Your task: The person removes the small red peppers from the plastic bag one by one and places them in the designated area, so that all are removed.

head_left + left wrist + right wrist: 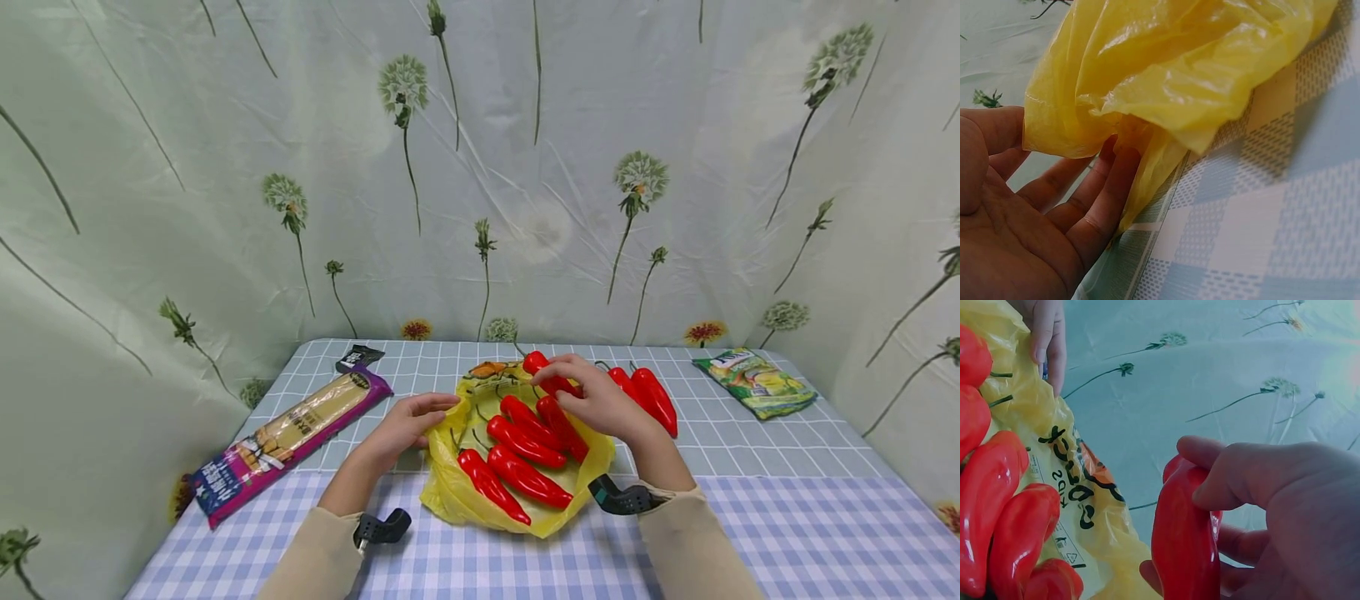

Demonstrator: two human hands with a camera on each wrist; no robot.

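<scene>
Red tapered pepper (pixel 1186 540): right hand (pixel 592 398) is gripping it between fingers, likely mid-transfer, needing release; left hand (pixel 408 423), relaxed, is touching yellow plastic bag (pixel 450 483).

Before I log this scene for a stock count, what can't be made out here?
Left wrist view: whether the left hand pinches the yellow plastic bag; folds cover some fingertips.
Head view: lower end of the left red pepper lying beside the bag; the right hand hides it.
Head view: lettering on the small black packet, too small.
</scene>
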